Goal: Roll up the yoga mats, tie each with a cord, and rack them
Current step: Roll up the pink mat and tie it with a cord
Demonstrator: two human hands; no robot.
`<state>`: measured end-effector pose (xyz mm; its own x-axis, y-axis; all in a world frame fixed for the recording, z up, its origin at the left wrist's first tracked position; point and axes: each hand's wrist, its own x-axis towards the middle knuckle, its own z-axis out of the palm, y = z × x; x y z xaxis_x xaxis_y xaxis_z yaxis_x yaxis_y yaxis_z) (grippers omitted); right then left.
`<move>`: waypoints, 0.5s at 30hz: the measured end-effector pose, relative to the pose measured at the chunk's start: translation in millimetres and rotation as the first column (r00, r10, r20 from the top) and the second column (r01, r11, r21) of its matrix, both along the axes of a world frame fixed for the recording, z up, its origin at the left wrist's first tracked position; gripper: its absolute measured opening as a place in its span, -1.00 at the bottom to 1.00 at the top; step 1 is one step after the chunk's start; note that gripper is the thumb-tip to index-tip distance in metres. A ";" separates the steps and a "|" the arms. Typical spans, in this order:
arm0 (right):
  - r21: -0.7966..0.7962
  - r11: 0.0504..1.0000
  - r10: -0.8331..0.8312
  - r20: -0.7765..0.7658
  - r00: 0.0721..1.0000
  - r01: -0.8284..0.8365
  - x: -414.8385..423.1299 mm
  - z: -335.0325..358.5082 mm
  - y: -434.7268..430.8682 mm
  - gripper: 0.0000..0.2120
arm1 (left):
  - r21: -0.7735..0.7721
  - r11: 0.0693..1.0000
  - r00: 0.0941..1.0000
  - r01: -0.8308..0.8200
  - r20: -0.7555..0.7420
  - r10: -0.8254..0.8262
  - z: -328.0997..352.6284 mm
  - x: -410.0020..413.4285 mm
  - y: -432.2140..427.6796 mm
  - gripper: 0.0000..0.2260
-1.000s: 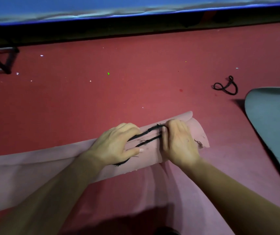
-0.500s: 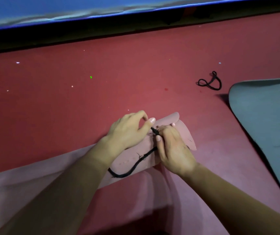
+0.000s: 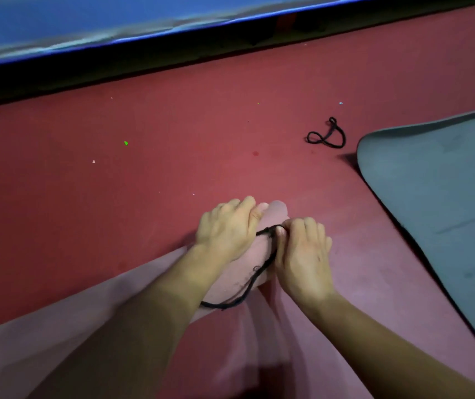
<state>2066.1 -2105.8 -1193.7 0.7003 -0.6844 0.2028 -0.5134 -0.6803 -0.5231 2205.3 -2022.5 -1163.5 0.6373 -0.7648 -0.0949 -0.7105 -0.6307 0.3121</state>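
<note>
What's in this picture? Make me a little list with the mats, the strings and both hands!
pink mat: rolled under the hands, on the red floor
black cord: lies across the roll
left hand: holds the roll, fingers curled over it
right hand: pinches the black cord
spare cord: loose on the floor, near the grey mat
grey mat: flat, unrolled, on the right

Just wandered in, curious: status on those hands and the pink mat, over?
Left hand gripping pink mat. Right hand pinching black cord across it. Nothing blocking; spare cord, grey mat aside.
</note>
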 end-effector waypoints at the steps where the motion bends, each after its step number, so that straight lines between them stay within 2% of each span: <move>1: 0.092 0.996 -0.009 -0.001 1.000 0.009 -0.5 5.0 -1.1 -0.76 | 0.028 1.000 0.998 0.013 0.055 -0.015 1.0 -4.2 -1.4 -0.44; 3: 0.260 0.965 -0.011 0.006 1.000 0.009 -6.6 9.4 -1.9 -0.80 | 0.007 1.000 0.996 0.023 0.086 -0.024 -2.8 -11.1 -1.2 -0.28; 4: 0.303 0.953 -0.025 0.008 1.000 0.022 -10.8 9.3 -0.1 -0.84 | -0.020 1.000 0.996 0.022 0.087 -0.020 -4.0 -12.8 -0.3 -0.26; 8: 0.443 0.891 -0.116 0.009 0.993 0.100 -27.5 -3.0 18.5 -0.91 | 0.018 0.999 0.999 -0.039 0.009 0.038 -2.5 -6.6 -3.0 -0.41; 10: 0.492 0.867 -0.102 0.030 0.994 0.074 -34.0 -13.5 27.2 -0.91 | -0.003 0.998 0.998 -0.062 -0.025 0.062 -2.7 -3.3 -3.9 -0.45; 13: 0.490 0.872 -0.047 0.081 0.996 0.001 -36.7 -20.8 30.4 -0.89 | -0.055 0.996 0.996 -0.076 -0.049 0.073 -3.2 -2.4 -0.4 -0.37; 15: 0.504 0.863 -0.105 0.109 0.988 0.036 -36.3 -17.7 25.1 -0.83 | -0.120 0.990 0.994 -0.071 -0.089 0.060 -3.3 -2.6 1.1 -0.31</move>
<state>2029.8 -2080.7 -1211.5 0.6380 -0.7642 -0.0943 -0.4547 -0.2751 -0.8471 2202.7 -2021.4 -1166.7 0.6801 -0.7308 -0.0586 -0.6366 -0.6284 0.4471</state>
